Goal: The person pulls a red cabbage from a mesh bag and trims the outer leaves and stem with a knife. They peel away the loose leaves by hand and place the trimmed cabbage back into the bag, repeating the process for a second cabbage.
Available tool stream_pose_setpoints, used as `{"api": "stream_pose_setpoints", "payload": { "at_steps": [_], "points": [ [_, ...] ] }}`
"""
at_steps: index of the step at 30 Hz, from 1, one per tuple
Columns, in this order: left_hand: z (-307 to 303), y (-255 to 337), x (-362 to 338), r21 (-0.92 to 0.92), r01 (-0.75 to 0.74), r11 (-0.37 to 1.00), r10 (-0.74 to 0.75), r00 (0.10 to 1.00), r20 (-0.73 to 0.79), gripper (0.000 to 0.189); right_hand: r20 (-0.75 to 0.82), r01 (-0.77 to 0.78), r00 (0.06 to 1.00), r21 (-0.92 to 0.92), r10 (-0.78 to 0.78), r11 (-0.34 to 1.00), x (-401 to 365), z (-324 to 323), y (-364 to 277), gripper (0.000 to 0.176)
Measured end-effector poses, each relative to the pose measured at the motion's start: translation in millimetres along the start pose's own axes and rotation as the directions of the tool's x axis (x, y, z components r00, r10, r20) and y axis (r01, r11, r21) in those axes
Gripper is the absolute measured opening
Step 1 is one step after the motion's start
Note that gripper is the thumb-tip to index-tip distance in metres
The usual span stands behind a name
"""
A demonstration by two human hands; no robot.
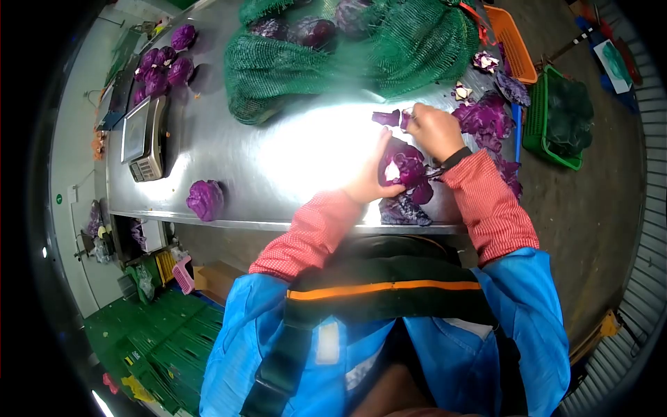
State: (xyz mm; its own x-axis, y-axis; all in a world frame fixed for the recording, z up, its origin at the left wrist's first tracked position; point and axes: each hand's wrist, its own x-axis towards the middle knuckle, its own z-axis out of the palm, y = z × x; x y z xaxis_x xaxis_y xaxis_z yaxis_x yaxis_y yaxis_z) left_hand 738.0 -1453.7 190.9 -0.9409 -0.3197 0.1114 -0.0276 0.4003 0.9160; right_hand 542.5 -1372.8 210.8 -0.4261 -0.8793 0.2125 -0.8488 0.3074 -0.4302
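Observation:
My left hand (372,174) is wrapped round the left side of a purple cabbage (406,165), whose pale cut stem faces up. Just above it, my right hand (432,132) is closed, with a purple leaf piece (389,119) poking out to its left. A thin dark thing shows below the right wrist; I cannot make out what it is. One dark, veined outer leaf (403,210) lies under the cabbage at the table's front edge. Loose purple leaves (486,117) are heaped to the right of my right hand.
Green mesh sacks (278,73) with cabbages lie at the back of the metal table (278,208). A scale (148,139), a single cabbage (205,200) and several more cabbages (156,80) are on the left. Orange (514,42) and green (535,118) crates stand at the right.

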Motion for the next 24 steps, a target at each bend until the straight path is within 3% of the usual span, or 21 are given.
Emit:
{"api": "stream_pose_setpoints", "payload": {
  "at_steps": [1, 2, 4, 5, 6, 8, 11, 17, 20, 23, 24],
  "points": [
    [-3.0, 4.3, -1.2, -0.117, -0.006, 0.993, 0.010, 0.999, 0.038, 0.101, -0.022, -0.064, 0.998, 0.074, 0.066, 0.995, 1.7, -4.7, 3.5, 0.025],
    [-8.3, 5.2, -0.9, -0.141, 0.021, 0.990, -0.016, 0.999, 0.038, 0.100, 0.201, -0.253, 0.955, 0.169, 0.218, 0.953, -1.9, -12.9, 5.9, 0.033],
    [-15.6, 6.1, -12.4, -0.197, 0.095, 0.976, -0.089, 0.995, 0.040, 0.098, 0.362, -0.264, 0.922, 0.324, 0.138, 0.908, -17.8, -28.6, -18.6, 0.051],
    [-22.8, 20.7, -8.4, -0.070, 0.017, 0.997, -0.014, 0.999, 0.032, 0.095, 0.390, -0.230, 0.914, 0.270, 0.112, 0.935, -22.1, -34.0, -33.7, 0.061],
    [-22.3, 22.6, -7.7, -0.052, 0.030, 0.998, -0.028, 0.999, 0.034, 0.096, 0.231, 0.003, 0.971, 0.263, -0.066, 0.965, -27.3, -26.9, -38.8, 0.054],
    [-19.0, 25.1, -3.6, -0.016, 0.048, 0.999, -0.047, 0.998, 0.043, 0.097, 0.267, 0.049, 0.962, 0.028, -0.055, 0.998, -26.1, -21.5, -42.4, 0.046],
    [-13.8, 23.6, -3.7, -0.081, 0.104, 0.991, -0.098, 0.992, 0.078, 0.097, 0.348, 0.075, 0.934, 0.038, -0.083, 0.996, -20.8, -34.9, -40.2, 0.037],
    [-3.5, 4.9, 1.3, 0.172, -0.024, 0.985, 0.013, 0.998, 0.062, 0.092, 0.304, 0.241, 0.933, -0.124, -0.194, 0.963, -33.3, -31.5, -46.8, 0.016],
    [-1.6, -4.1, 1.5, 0.222, -0.088, 0.971, 0.076, 0.995, 0.061, 0.097, 0.155, 0.288, 0.951, -0.126, -0.268, 0.949, -35.9, -25.4, -51.1, 0.009],
    [-6.9, 12.2, -5.4, 0.255, -0.064, 0.965, 0.047, 0.996, 0.071, 0.103, 0.036, 0.165, 0.986, -0.197, -0.161, 0.966, -27.1, -21.3, -28.8, 0.009],
    [-7.7, 11.0, -7.1, 0.207, -0.014, 0.978, -0.001, 0.997, 0.072, 0.104, 0.040, 0.104, 0.994, -0.135, -0.099, 0.985, -21.5, -23.8, -17.8, 0.011]
  ]
}}
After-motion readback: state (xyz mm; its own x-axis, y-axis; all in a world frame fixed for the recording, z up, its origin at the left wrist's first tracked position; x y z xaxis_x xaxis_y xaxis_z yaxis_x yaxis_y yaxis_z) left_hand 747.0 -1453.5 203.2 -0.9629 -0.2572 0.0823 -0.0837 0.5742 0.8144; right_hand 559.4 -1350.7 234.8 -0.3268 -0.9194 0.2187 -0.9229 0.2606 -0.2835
